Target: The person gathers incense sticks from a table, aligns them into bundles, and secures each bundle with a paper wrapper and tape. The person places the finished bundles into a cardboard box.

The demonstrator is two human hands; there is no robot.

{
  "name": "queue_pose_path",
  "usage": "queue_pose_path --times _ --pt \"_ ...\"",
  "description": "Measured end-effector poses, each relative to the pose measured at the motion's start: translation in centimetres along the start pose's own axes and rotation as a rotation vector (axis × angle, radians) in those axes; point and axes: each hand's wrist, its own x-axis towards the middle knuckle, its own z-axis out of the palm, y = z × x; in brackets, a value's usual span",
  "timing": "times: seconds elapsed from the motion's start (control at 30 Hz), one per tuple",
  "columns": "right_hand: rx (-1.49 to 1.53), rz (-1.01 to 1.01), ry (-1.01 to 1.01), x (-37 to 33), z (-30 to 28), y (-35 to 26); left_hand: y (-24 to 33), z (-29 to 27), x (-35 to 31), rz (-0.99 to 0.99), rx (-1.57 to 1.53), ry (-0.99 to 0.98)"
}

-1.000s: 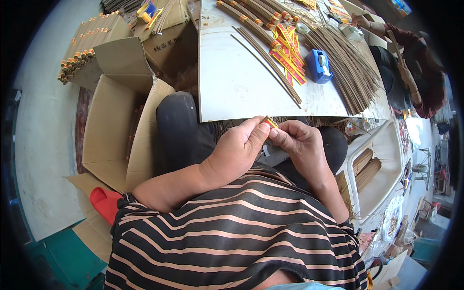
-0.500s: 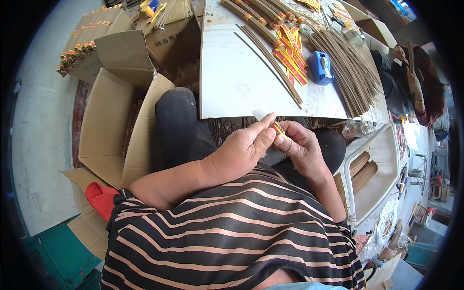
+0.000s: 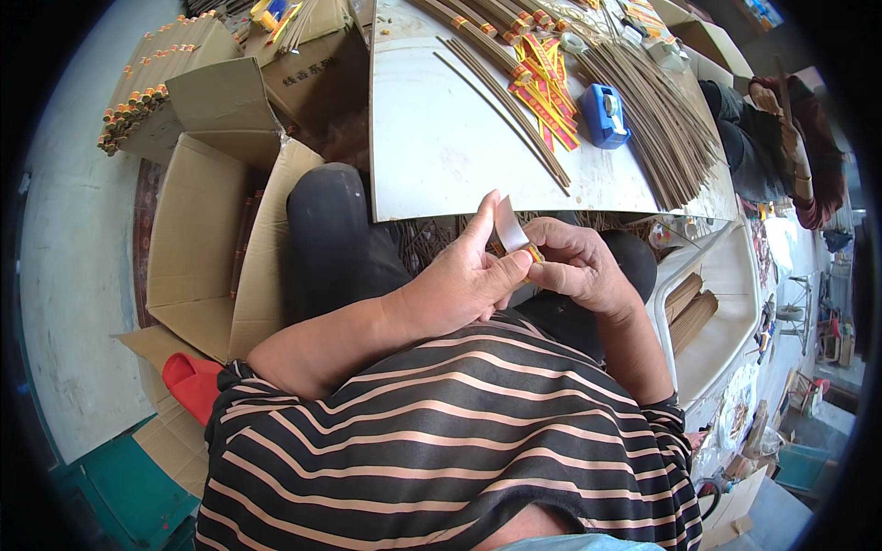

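Observation:
In front of my lap, just off the table's near edge, both hands meet on a small red-and-yellow paper label strip (image 3: 508, 226). Its pale back faces up where the loose end stands and curls. My left hand (image 3: 464, 280) has its thumb pressed on the strip, with the forefinger stretched up beside the loose end. My right hand (image 3: 588, 266) pinches the strip's other side between thumb and fingers. Whatever the strip wraps around is mostly hidden by my fingers. On the table (image 3: 413, 165) lie more label strips (image 3: 548, 92) and loose incense sticks (image 3: 652, 124).
A blue tape dispenser (image 3: 604, 117) stands among the sticks. Banded incense bundles (image 3: 478, 37) lie at the back. At left is an open cardboard box (image 3: 202, 220), with stacked bundles (image 3: 152, 78) beyond. A white tub (image 3: 726, 331) holding brown sticks is at right. Another person (image 3: 781, 138) sits far right.
The strip's loose end has risen from nearly flat to upright. My left forefinger has lifted away from my right hand. The view has shifted slightly.

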Motion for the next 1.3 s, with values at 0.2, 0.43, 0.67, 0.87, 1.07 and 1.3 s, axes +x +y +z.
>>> queue_pose_path --times 0.2,0.43,0.67,0.87,1.07,1.3 --pt "-0.291 -0.052 -0.121 0.6 -1.1 -2.0 -0.2 0.1 0.2 -0.034 0.041 -0.001" --pt "-0.324 -0.01 -0.108 0.9 -1.2 -3.0 -0.2 -0.1 0.2 -0.041 -0.001 -0.05" --pt "-0.423 -0.017 -0.111 1.2 -1.2 -4.1 -0.2 -0.1 0.2 -0.022 -0.049 -0.077" --pt "-0.461 -0.027 -0.062 0.9 -0.5 -4.6 -0.1 -0.3 0.2 -0.047 -0.072 -0.07" --pt "-0.734 -0.271 -0.048 0.5 0.1 -5.2 1.0 -0.7 -0.2 -0.162 -0.246 -0.073" --pt "-0.955 -0.614 -0.106 1.0 0.1 -5.4 0.0 -1.0 0.2 -0.101 -0.359 -0.111"
